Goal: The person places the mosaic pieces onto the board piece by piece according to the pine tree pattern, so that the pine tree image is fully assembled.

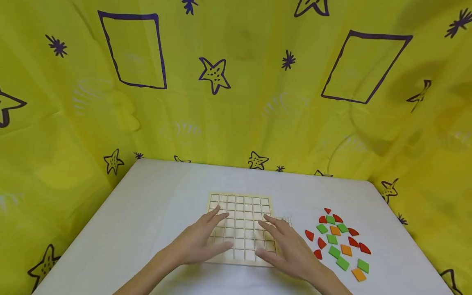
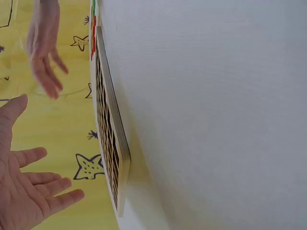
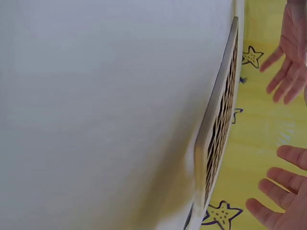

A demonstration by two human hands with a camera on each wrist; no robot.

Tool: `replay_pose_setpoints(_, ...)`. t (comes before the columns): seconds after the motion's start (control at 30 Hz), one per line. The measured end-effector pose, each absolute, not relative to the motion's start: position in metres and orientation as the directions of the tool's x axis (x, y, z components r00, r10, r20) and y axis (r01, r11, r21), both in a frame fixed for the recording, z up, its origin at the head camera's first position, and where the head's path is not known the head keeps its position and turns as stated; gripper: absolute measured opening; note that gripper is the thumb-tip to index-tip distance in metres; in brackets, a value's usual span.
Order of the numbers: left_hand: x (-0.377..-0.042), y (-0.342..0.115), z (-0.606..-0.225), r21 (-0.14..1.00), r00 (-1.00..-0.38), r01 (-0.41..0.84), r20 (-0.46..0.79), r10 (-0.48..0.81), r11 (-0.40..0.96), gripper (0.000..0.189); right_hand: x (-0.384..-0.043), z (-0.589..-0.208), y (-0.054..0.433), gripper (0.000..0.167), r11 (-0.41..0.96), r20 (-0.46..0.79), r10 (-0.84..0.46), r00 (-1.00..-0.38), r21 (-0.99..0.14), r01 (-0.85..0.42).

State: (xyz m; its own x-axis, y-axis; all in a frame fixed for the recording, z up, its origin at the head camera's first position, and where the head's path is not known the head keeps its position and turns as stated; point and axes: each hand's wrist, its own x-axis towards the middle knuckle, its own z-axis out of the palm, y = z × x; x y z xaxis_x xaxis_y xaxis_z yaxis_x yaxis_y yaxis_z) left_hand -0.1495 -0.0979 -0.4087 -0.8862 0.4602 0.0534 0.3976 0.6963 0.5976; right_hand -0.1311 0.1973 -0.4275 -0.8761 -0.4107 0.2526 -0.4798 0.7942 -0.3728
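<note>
A pale wooden grid board [image 1: 239,229] with square cells lies flat on the white table, straight ahead. My left hand [image 1: 200,239] hovers over its left side, fingers spread and holding nothing. Over the right side is my right hand [image 1: 285,248], also spread, palm turned inward. Both wrist views show the hands raised above the board, apart from it: the left hand [image 2: 24,187] at lower left, the right hand [image 3: 288,191] at lower right. Every cell I can see holds no piece; the hands cover some cells at the edges.
Right of the board lie scattered flat pieces: red quarter-round ones [image 1: 364,248], green squares [image 1: 342,263] and orange squares [image 1: 359,274]. A small gridded sheet [image 1: 284,221] peeks out behind my right hand. A yellow patterned curtain [image 1: 243,114] borders the white table [image 1: 155,196].
</note>
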Motion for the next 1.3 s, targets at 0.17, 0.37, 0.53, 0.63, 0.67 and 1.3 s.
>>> replay_pose_setpoints(0.17, -0.148, -0.110, -0.412, 0.624, -0.903, 0.354, 0.035, 0.428, 0.697, 0.073, -0.120, -0.430, 0.214, 0.069, 0.806, 0.209, -0.367, -0.906, -0.415, -0.422)
replay_pose_setpoints(0.37, -0.153, -0.124, -0.420, 0.636, -0.908, 0.336, 0.021, 0.419, 0.695, 0.073, -0.115, -0.437, 0.233, 0.063, 0.835, 0.222, -0.326, -0.919, -0.388, -0.390)
replay_pose_setpoints(0.53, -0.160, -0.131, -0.428, 0.623, -0.902, 0.356, 0.034, 0.431, 0.696, 0.074, -0.118, -0.440, 0.246, 0.059, 0.836, 0.239, -0.296, -0.925, -0.402, -0.372)
replay_pose_setpoints(0.63, -0.165, -0.135, -0.433, 0.629, -0.884, 0.388, 0.048, 0.465, 0.674, 0.073, -0.122, -0.440, 0.255, 0.058, 0.843, 0.239, -0.267, -0.934, -0.411, -0.346)
replay_pose_setpoints(0.67, -0.167, -0.135, -0.435, 0.629, -0.877, 0.402, 0.055, 0.478, 0.665, 0.074, -0.123, -0.440, 0.258, 0.058, 0.849, 0.237, -0.252, -0.938, -0.411, -0.331)
replay_pose_setpoints(1.3, -0.194, -0.136, -0.442, 0.620, -0.847, 0.402, -0.027, 0.530, 0.673, 0.075, -0.145, -0.434, 0.315, 0.058, 0.890, 0.208, -0.131, -0.969, -0.406, -0.207)
